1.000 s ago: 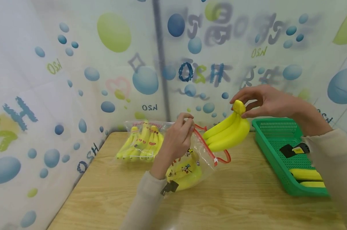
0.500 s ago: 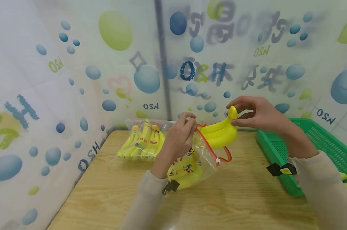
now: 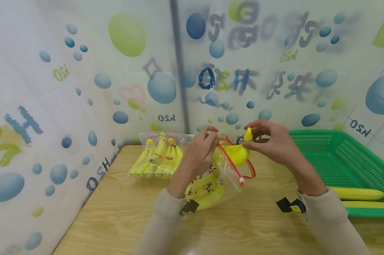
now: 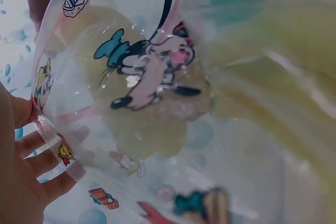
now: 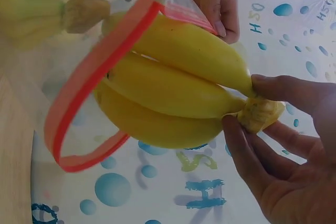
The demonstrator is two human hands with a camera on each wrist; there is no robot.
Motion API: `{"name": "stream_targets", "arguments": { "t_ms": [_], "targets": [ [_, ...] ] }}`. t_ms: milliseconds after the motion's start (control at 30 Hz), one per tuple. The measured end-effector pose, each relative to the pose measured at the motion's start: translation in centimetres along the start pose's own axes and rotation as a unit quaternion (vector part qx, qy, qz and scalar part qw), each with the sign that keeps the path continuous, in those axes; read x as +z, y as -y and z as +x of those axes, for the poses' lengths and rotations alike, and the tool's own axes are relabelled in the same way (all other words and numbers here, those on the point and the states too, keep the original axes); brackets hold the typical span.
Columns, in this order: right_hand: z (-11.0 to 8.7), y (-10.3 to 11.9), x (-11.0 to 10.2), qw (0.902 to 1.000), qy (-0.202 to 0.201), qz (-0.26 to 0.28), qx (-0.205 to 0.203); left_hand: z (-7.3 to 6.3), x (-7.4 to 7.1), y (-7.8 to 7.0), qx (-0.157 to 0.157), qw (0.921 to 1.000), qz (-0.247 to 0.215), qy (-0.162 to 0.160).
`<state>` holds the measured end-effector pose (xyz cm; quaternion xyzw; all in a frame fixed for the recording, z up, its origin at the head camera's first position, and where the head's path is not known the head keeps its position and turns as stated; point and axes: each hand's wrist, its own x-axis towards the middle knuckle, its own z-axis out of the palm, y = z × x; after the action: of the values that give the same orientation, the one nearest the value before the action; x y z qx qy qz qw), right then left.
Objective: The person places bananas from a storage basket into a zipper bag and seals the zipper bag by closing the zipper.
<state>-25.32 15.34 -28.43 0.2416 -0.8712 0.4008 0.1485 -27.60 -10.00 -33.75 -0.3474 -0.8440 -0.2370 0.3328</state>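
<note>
A bunch of bananas (image 5: 173, 77) is gripped at its stem by my right hand (image 3: 271, 141); its lower ends are inside the mouth of a clear zip bag (image 3: 230, 184). The bag has a red zip edge (image 5: 105, 72) and printed cartoon figures (image 4: 152, 66). My left hand (image 3: 199, 152) pinches the bag's rim, with thumb and fingers on the plastic in the left wrist view. Another banana bunch (image 3: 206, 194) lies inside this bag, seen through the film.
Behind my left hand, a second clear bag (image 3: 185, 136) holds several bananas (image 3: 160, 156). A green basket (image 3: 322, 159) with yellow bananas (image 3: 357, 193) stands at the right. The wooden table (image 3: 121, 219) meets a printed curtain (image 3: 141, 71) at the back.
My right hand has moved left and down, carrying the banana bunch from beside the bag's mouth to partly inside it. My left hand has stayed at the rim.
</note>
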Motion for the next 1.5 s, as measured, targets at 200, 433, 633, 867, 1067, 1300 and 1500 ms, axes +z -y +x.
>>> {"name": "stream_targets", "arguments": {
  "t_ms": [200, 433, 633, 867, 1067, 1300, 1500],
  "targets": [
    [-0.3, -0.4, 0.9, 0.9996, -0.017, 0.007, 0.022, 0.1, 0.0, -0.1, 0.002, 1.0, 0.002, 0.001],
    [-0.6, -0.9, 1.3, 0.9993, -0.002, 0.027, 0.025, 0.1, 0.2, 0.0, 0.002, 1.0, 0.003, 0.004],
    [-0.7, -1.7, 2.4, 0.9989, 0.009, 0.046, -0.008, 0.0, 0.3, -0.1, 0.007, 1.0, 0.003, 0.001],
    [-0.6, -1.7, 3.4, 0.9989, 0.018, 0.043, -0.001, 0.0, 0.2, -0.2, 0.007, 1.0, 0.0, 0.003],
    [-0.3, -1.9, 4.1, 0.9988, 0.027, 0.04, -0.012, 0.1, 0.1, -0.2, 0.008, 1.0, -0.005, -0.001],
    [-0.1, -2.7, 5.5, 0.9977, 0.04, 0.034, -0.044, 0.1, 0.1, -0.2, 0.006, 1.0, -0.006, -0.001],
    [0.2, -3.0, 6.4, 0.9971, 0.048, 0.024, -0.054, 0.1, 0.2, -0.3, 0.004, 1.0, -0.008, 0.0]
  ]
}}
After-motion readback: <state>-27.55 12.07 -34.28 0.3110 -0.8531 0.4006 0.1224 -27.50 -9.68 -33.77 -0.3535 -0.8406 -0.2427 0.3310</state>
